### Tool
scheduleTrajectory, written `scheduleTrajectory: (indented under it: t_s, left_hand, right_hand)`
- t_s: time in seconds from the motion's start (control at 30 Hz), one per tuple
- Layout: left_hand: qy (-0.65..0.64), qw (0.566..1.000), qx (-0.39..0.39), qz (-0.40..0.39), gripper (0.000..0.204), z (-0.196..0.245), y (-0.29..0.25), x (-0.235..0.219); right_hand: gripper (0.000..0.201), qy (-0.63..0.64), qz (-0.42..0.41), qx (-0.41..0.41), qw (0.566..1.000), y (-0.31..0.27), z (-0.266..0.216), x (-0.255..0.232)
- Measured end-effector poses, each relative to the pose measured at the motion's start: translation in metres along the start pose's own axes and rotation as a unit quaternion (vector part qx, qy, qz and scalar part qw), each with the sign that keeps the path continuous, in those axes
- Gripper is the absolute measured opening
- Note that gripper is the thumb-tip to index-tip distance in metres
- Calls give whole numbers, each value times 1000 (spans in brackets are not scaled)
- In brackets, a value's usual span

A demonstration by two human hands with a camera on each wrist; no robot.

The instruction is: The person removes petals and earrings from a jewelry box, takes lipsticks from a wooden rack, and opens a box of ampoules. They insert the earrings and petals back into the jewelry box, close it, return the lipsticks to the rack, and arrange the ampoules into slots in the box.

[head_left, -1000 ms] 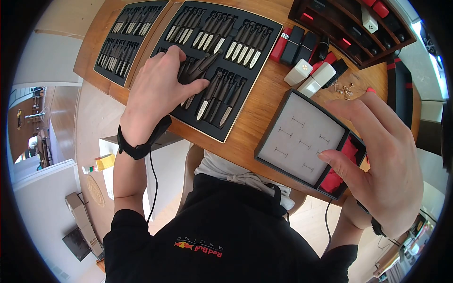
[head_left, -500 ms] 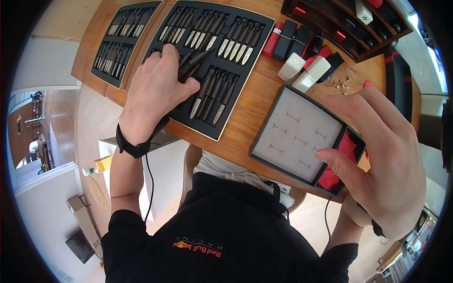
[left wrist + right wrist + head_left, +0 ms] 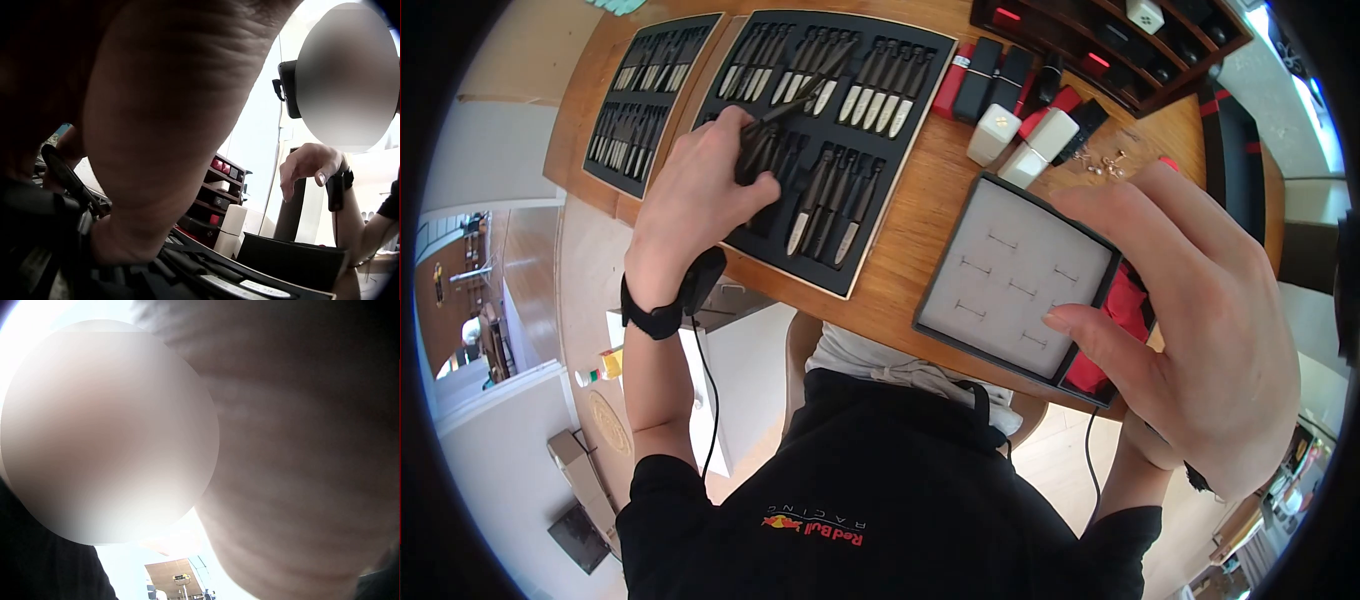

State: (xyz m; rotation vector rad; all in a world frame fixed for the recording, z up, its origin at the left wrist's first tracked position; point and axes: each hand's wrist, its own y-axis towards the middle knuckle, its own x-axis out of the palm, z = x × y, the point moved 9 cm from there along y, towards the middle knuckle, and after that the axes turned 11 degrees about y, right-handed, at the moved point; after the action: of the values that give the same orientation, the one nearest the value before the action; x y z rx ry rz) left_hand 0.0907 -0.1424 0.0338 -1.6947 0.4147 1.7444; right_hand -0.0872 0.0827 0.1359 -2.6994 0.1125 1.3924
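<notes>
Nearest us, our right hand (image 3: 1200, 290) hovers by a grey-lined box (image 3: 1010, 210) at the table's (image 3: 892, 265) near edge, thumb spread from the fingers. Left along that edge, our left hand (image 3: 690, 190) pinches a slanting dark tool (image 3: 785, 110) over a black tray (image 3: 870, 150); its fingertips are partly hidden. Beyond the box lie white tubes (image 3: 1040, 145), then a wooden rack (image 3: 1135, 90).

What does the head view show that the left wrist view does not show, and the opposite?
Only the head view: the pale pad, the red material beside it and the printed logo.
Only the left wrist view: a black device high in the picture.
Both: the left hand, the right hand, the wooden rack, the black box and the tray with dark slim pieces.
</notes>
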Motion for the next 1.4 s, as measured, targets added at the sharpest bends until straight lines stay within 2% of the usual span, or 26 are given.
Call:
scheduleTrajectory:
  t_s: [0.03,0.1,0.13,0.17,0.2,0.23,0.27,0.3,0.43,0.5,0.63,0.7,0.9,1.03,1.1,1.2,1.4]
  left_hand:
    - [-4,1000,10,-1,50,-2,0,2]
    - [23,995,69,66,49,0,-1,-1]
    - [3,998,43,45,47,-2,-1,2]
    - [7,995,65,77,45,1,-4,1]
    - [32,994,69,72,42,0,-2,1]
    - [8,996,64,68,40,-8,1,7]
    - [3,993,84,78,38,-11,2,9]
    - [20,989,100,104,40,-14,3,12]
    - [51,991,88,92,41,-16,8,16]
    - [101,988,83,80,49,-18,6,19]
    - [79,991,78,72,52,-17,3,21]
    - [79,989,77,97,53,-19,2,20]
    - [68,992,61,81,54,-15,1,19]
    - [77,987,91,110,53,-31,5,24]
    - [36,990,88,109,51,-36,7,24]
    - [13,990,83,112,50,-36,6,22]
    - [7,990,95,100,47,-36,8,22]
  right_hand:
    - [58,-5,2,9,1000,1,1,-1]
    - [53,-26,18,-30,999,1,-7,-5]
    - [50,-46,22,-18,999,-1,-5,-2]
    - [46,-68,25,-4,997,-2,-5,1]
    - [39,-7,48,50,998,5,-18,-15]
    - [31,-54,32,-56,996,-5,-3,0]
    - [21,-66,13,-32,997,-7,1,8]
    - [10,-89,79,-45,992,-9,-1,6]
    - [13,-95,76,-33,992,-8,4,6]
    - [16,-61,36,-51,996,-6,4,14]
    - [18,-45,62,-62,995,-8,5,15]
    - [19,-80,124,-88,985,-14,-2,6]
    - [22,-32,133,-103,985,-12,2,13]
    - [22,-10,122,-127,984,-12,3,17]
    - [21,-33,163,-136,977,-14,1,15]
    - [21,-24,181,-151,972,-15,1,14]
    - [23,-22,188,-162,969,-17,0,15]
